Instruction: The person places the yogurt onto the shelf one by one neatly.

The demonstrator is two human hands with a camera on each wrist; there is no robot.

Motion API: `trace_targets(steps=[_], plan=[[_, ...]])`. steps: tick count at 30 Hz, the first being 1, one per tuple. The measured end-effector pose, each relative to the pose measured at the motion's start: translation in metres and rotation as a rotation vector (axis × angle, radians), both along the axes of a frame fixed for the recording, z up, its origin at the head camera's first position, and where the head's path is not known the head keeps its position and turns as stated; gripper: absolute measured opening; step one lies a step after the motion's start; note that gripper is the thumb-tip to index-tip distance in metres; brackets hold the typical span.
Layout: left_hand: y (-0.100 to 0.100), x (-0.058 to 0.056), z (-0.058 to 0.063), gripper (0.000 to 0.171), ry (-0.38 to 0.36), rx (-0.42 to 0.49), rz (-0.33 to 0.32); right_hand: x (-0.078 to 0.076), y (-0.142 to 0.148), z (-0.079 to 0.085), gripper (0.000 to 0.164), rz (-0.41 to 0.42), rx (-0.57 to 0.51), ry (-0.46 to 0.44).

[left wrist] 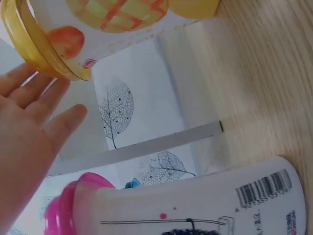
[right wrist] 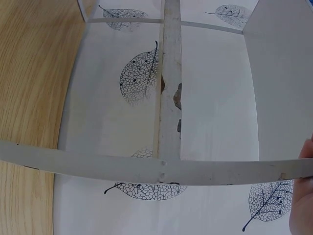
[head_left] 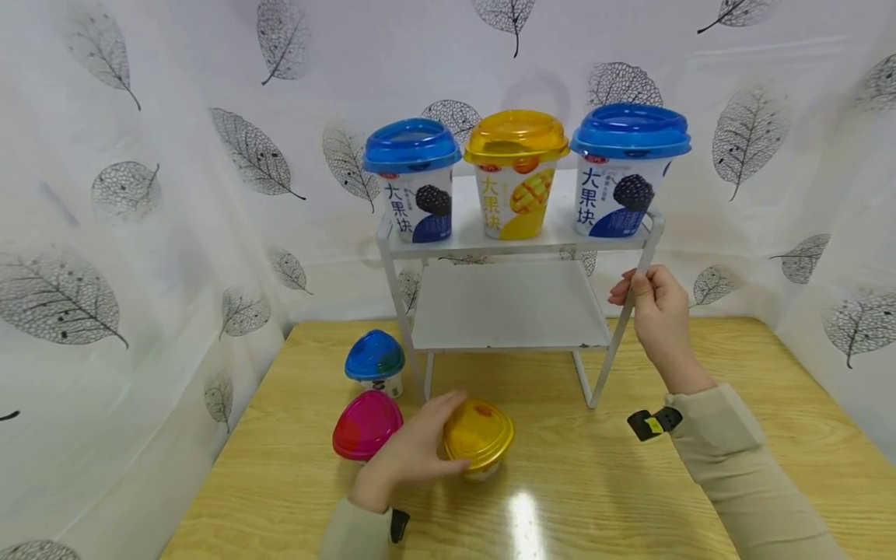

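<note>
A yellow-lided yogurt cup [head_left: 480,435] with mango pictures stands upright on the table before the rack. My left hand [head_left: 418,449] reaches around its lid, fingers at the far side and thumb at the near side. From the left wrist view, the fingers are fairly straight beside the lid and the thumb stands apart from the cup. My right hand [head_left: 661,311] grips the right front leg of a white two-tier metal rack [head_left: 511,303]; only that hand's edge enters the right wrist view. A pink-lidded cup [head_left: 366,425] stands just left of my left hand.
On the top shelf stand a blue-lidded cup [head_left: 413,183], a yellow-lidded cup [head_left: 516,175] and another blue-lidded cup [head_left: 626,171]. A smaller-looking blue-lidded cup [head_left: 375,359] is on the table by the rack's left leg. A leaf-print curtain [head_left: 175,194] hangs behind the wooden table [head_left: 560,498].
</note>
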State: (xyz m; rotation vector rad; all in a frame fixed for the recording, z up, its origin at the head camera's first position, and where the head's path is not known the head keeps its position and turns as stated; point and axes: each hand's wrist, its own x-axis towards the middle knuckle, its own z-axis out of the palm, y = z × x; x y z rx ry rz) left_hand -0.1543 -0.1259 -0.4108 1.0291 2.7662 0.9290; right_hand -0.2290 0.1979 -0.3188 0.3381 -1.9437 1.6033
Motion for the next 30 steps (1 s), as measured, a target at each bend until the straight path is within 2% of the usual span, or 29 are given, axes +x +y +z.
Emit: trace_targets(steps=[3,7,10,19,23,27,30], plan=[[-0.001,0.000,0.000,0.077,-0.011,0.005,-0.010,0.000,0.000,0.000,0.025,-0.003,-0.002,0.000],[-0.001,0.001,0.000,0.075,-0.008,0.013,0.017,0.000,0.000,-0.001,0.023,0.000,-0.004,0.007],[0.001,0.001,0.000,0.075,0.024,0.006,0.047,0.000,0.000,-0.001,0.020,0.006,-0.010,0.012],[0.016,0.003,-0.004,0.087,0.060,-0.055,0.230,-0.001,0.002,-0.001,0.022,0.008,-0.010,0.014],[0.022,0.005,-0.005,0.089,0.098,-0.100,0.309,-0.001,0.002,-0.002,0.019,0.005,-0.013,0.011],[0.025,0.005,-0.006,0.091,0.133,-0.142,0.363,-0.001,0.002,-0.002,0.020,0.008,-0.004,0.007],[0.024,0.005,-0.007,0.092,0.145,-0.134,0.367,-0.001,0.002,-0.002,0.026,0.011,0.008,0.004]])
